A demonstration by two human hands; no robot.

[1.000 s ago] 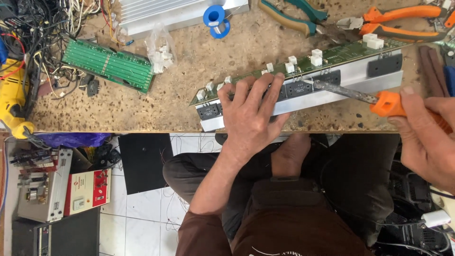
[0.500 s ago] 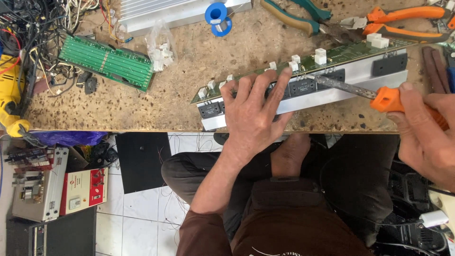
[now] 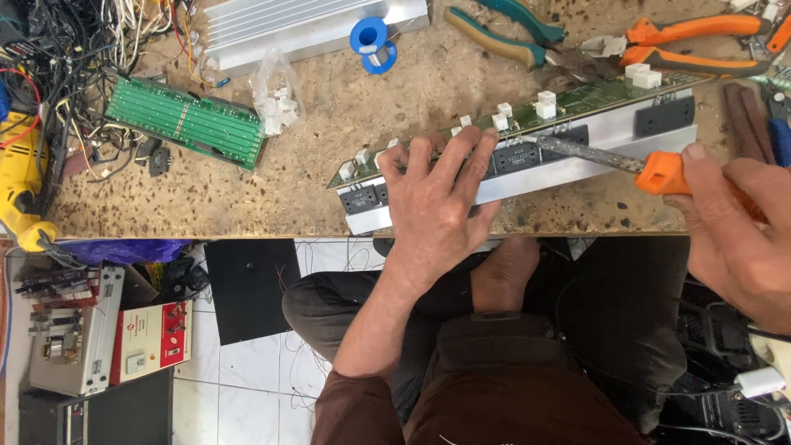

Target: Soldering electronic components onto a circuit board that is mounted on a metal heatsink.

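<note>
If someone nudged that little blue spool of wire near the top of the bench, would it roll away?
Probably not: the blue spool of wire seems to lie on its flat flange, so it would likely slide on the speckled workbench. It looks small, so probably light. Tipped onto its round rim, it could roll.

The left hand [image 3: 432, 198] presses flat on the long circuit board assembly [image 3: 577, 136] on the counter [image 3: 346, 107]. At three o'clock, the right hand [image 3: 737, 227] grips an orange-handled screwdriver [image 3: 614, 158], tip against the assembly.

Clear plastic bag [image 3: 276, 95] of white parts on bench
</note>
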